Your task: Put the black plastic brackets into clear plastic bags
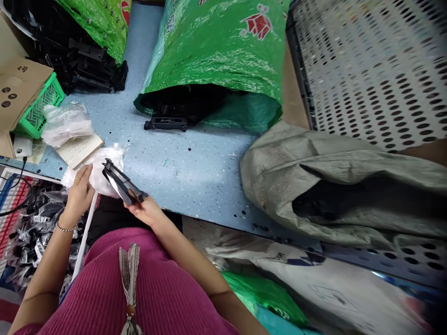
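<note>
My right hand (145, 209) grips one end of a black plastic part (122, 181), which slants up and to the left above the table edge. Just left of it, my left hand (81, 188) touches a stack of clear plastic bags (101, 173); its fingers are bent, and whether they pinch a bag is too small to tell. A second bundle of clear bags (68, 124) lies behind, partly on a pale board (79, 150). Another black part (166, 123) sticks out of the mouth of a green woven sack (223, 60) on the blue table (195, 172).
Black parts (91, 67) pile up at the back left, near a green basket (44, 104) and a cardboard box (21, 88). Bagged black parts (42, 232) fill a container below left. A grey sack (272, 172) and perforated crate (377, 70) stand right.
</note>
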`<state>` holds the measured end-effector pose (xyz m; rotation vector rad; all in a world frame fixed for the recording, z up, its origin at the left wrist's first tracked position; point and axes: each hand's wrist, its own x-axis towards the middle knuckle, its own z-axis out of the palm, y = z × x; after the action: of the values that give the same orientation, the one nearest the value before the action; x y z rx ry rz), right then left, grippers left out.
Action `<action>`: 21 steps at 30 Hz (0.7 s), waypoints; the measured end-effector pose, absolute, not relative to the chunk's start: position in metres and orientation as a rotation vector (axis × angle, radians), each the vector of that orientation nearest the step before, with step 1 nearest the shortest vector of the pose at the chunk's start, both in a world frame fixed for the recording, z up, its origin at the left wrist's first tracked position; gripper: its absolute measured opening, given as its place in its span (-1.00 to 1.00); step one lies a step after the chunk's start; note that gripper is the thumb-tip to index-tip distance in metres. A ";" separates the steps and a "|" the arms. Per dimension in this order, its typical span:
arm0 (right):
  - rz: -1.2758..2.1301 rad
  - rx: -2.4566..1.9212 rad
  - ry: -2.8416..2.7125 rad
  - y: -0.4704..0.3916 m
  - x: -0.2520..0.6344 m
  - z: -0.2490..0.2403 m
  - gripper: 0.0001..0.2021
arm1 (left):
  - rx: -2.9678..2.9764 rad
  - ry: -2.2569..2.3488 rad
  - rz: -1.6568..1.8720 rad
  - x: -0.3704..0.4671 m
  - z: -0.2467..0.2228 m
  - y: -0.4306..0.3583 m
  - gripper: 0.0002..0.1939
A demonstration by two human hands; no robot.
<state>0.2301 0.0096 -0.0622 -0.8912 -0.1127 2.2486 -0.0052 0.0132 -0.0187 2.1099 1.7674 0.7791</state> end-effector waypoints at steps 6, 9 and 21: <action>2.423 -0.694 -0.250 -0.015 0.259 -0.060 -0.71 | 2.011 1.792 0.819 -0.019 -0.021 0.024 -0.23; 2.587 -0.563 -0.127 -0.009 0.247 -0.059 -0.73 | 2.095 1.774 0.829 -0.017 -0.018 0.027 -0.22; 2.151 -0.957 -0.522 0.022 0.212 -0.056 -0.77 | 2.297 1.331 0.798 0.026 -0.002 -0.021 -0.18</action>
<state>0.2119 0.0221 -0.0556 -0.9574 -0.5220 2.1513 0.0262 -0.0215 -0.0021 2.2972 1.3309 0.7978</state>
